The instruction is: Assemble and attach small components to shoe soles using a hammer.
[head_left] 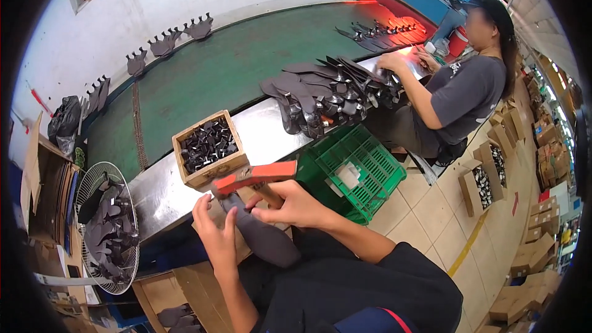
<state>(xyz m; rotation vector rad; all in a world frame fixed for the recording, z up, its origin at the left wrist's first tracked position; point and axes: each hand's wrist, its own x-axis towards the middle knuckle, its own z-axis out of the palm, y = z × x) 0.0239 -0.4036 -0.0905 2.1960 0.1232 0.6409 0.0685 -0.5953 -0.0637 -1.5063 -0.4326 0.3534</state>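
Note:
My right hand (287,205) is wrapped round the wooden handle of a hammer (256,176) with an orange-red head. Below the hammer, a dark grey shoe sole (268,237) slants across my lap, its wide end toward my body. My left hand (216,231) holds the narrow heel end of that sole between thumb and fingers. The hammer head is just above this end and partly hides it; whether they touch I cannot tell. Just beyond my hands stands a wooden box (240,161) of small black pieces with shiny metal pins.
Heeled soles (320,89) are piled on the metal ledge beside a green conveyor belt (203,65). A green crate (364,172) stands at my right, near a seated co-worker (475,68). At left is a white wire basket (132,240) of dark soles. Cartons (472,188) line the floor.

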